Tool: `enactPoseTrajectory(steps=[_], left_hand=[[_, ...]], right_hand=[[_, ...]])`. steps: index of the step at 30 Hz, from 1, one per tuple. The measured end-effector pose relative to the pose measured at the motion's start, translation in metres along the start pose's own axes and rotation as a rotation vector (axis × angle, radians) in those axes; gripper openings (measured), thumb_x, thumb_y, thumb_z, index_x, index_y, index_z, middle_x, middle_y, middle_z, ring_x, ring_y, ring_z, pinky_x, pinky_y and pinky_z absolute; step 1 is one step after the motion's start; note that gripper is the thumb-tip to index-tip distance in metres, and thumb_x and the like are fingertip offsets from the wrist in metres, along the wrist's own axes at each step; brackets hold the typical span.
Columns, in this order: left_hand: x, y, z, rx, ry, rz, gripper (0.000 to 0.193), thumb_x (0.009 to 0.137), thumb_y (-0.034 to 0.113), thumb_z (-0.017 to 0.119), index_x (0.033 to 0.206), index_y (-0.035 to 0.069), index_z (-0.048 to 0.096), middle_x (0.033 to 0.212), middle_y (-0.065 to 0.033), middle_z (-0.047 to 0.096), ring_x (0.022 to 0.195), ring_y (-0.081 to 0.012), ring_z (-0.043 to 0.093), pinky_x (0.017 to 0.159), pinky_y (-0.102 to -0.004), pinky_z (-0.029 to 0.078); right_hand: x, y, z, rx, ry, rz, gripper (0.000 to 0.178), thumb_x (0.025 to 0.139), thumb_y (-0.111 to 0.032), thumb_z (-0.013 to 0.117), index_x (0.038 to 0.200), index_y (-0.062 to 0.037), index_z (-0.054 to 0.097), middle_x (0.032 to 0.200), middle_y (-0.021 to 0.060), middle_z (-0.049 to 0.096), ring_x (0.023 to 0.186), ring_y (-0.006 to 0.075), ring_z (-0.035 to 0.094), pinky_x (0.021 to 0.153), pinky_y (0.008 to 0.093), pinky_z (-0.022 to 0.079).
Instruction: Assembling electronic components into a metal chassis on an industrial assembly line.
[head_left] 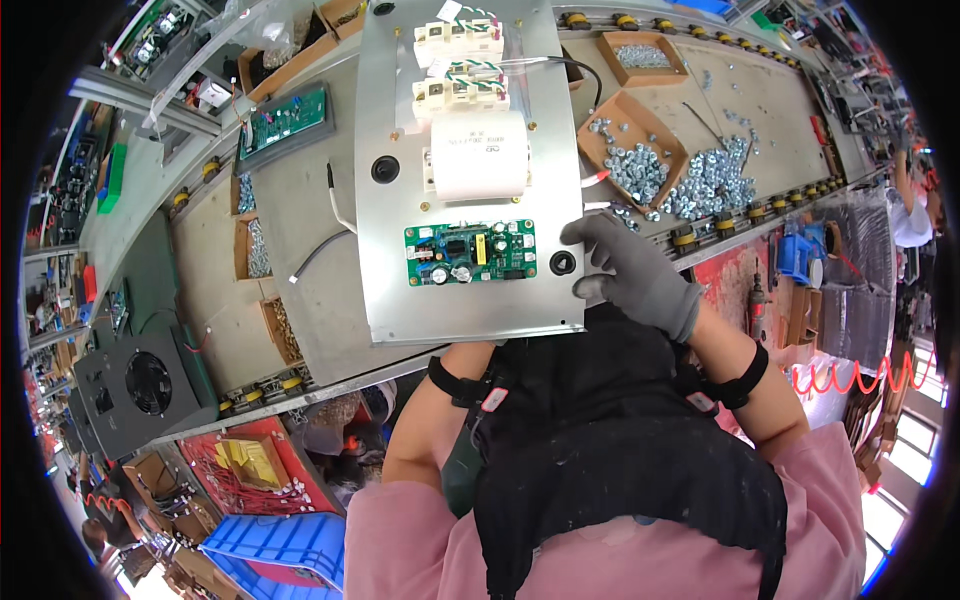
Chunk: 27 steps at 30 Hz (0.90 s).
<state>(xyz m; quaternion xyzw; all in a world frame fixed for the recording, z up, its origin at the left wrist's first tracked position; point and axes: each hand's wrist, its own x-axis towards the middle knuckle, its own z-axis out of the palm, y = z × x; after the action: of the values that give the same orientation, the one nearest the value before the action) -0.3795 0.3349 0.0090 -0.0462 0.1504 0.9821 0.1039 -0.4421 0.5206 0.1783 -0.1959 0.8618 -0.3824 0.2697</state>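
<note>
A silver metal plate [400, 309] is raised in front of me over the conveyor line. It bears a green circuit board [470, 252], a large white cylindrical capacitor [482, 155] and two cream-coloured modules [460, 94] with twisted green-and-white wires. My right hand [640, 270], in a grey glove, is at the plate's lower right edge. Its thumb and forefinger are apart, either side of a black rubber grommet [562, 263], with nothing visible between them. My left forearm [450, 400] runs up under the plate, which hides the left hand.
Nuts and bolts [708, 180] lie loose beside a cardboard tray of fasteners [625, 130] at right. Another green board in a dark frame [285, 125] and a black panel with a fan [148, 385] are at left. Below stands a blue crate [270, 545].
</note>
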Motion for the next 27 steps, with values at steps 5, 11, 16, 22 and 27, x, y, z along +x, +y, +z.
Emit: enactPoseTrajectory(steps=[5, 11, 16, 22, 27], left_hand=[[-0.011, -0.02, 0.009, 0.299, 0.012, 0.06, 0.048, 0.093, 0.035, 0.035, 0.131, 0.006, 0.036, 0.131, -0.0176, 0.042, 0.121, -0.0313, 0.044, 0.1, -0.0448, 0.039], [-0.027, -0.001, 0.006, 0.654, 0.002, 0.12, 0.042, 0.089, 0.028, 0.041, 0.125, 0.005, 0.042, 0.125, -0.0178, 0.047, 0.117, -0.032, 0.047, 0.097, -0.0445, 0.04], [-0.031, 0.015, 0.001, 0.956, 0.01, 0.175, 0.038, 0.086, 0.023, 0.046, 0.12, 0.005, 0.048, 0.12, -0.018, 0.05, 0.113, -0.0327, 0.049, 0.095, -0.0442, 0.041], [-0.031, 0.018, 0.017, 1.351, 0.058, 0.284, 0.033, 0.083, 0.016, 0.052, 0.114, 0.004, 0.054, 0.114, -0.0182, 0.055, 0.109, -0.0334, 0.052, 0.093, -0.0438, 0.042], [-0.032, 0.013, 0.037, 1.679, 0.135, 0.363, 0.029, 0.08, 0.01, 0.057, 0.108, 0.003, 0.059, 0.109, -0.0183, 0.058, 0.106, -0.034, 0.055, 0.091, -0.0435, 0.043]], right_hand=[[0.002, 0.001, 0.001, 0.005, 0.009, -0.001, 0.052, 0.068, -0.002, 0.073, 0.112, -0.0113, 0.049, 0.101, 0.0105, 0.051, 0.083, 0.0251, 0.057, 0.076, 0.0367, 0.047], [0.004, -0.004, -0.001, -0.013, -0.022, 0.022, 0.052, 0.068, -0.005, 0.075, 0.112, -0.0115, 0.049, 0.102, 0.0101, 0.051, 0.084, 0.0253, 0.058, 0.077, 0.0364, 0.048], [0.0, -0.005, -0.001, -0.163, 0.063, -0.081, 0.048, 0.069, -0.011, 0.075, 0.111, -0.0134, 0.052, 0.104, 0.0089, 0.053, 0.091, 0.0269, 0.056, 0.078, 0.0384, 0.047], [0.006, -0.019, 0.002, -0.658, 0.095, -0.232, 0.031, 0.076, -0.025, 0.066, 0.105, -0.0181, 0.059, 0.1, 0.005, 0.056, 0.093, 0.0241, 0.055, 0.079, 0.037, 0.046], [0.021, -0.021, -0.028, -0.545, -0.124, -0.56, 0.026, 0.077, -0.012, 0.063, 0.103, -0.0133, 0.058, 0.091, 0.004, 0.059, 0.083, 0.0243, 0.059, 0.074, 0.034, 0.047]])
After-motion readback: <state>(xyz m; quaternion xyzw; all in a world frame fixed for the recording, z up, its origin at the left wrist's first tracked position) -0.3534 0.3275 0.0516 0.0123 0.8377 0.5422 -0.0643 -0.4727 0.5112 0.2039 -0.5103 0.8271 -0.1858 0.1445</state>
